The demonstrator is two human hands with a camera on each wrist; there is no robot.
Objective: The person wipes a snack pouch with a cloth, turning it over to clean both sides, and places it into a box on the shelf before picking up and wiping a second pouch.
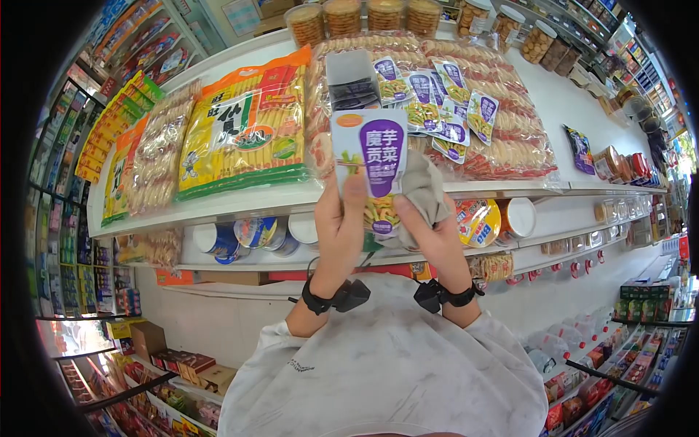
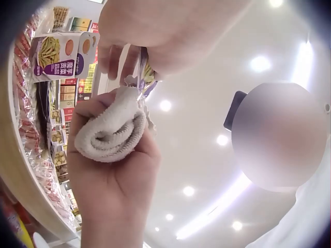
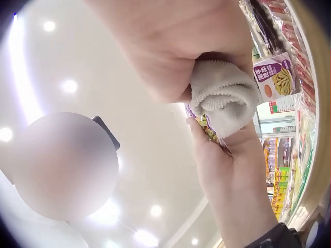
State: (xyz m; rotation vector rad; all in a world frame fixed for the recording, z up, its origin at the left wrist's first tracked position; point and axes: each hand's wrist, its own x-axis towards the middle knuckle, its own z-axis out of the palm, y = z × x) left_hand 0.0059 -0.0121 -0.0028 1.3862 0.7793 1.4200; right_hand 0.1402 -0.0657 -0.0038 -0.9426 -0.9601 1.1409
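Note:
My left hand (image 1: 342, 222) pinches a white and purple snack packet (image 1: 380, 213) with a picture of green strips, its thumb across the front. My right hand (image 1: 444, 244) grips a rolled, pale grey knit cloth (image 1: 424, 191), its thumb at the packet's lower right. The cloth's rolled end faces the left wrist view, held in the right hand (image 2: 116, 178). The right wrist view shows the left thumb and fingers around the packet (image 3: 211, 132). Behind the hands, several similar packets (image 1: 449, 131) lie loosely on bagged snacks, beside a grey open display box (image 1: 351, 69).
A white shelf (image 1: 291, 204) runs in front of me. Big yellow snack bags (image 1: 247, 131) lie at left, and clear bags of rolled snacks (image 1: 520, 138) at right. Jars (image 1: 539, 40) line the back. Below, cup noodles (image 1: 477, 222) and tubs stand on a lower shelf.

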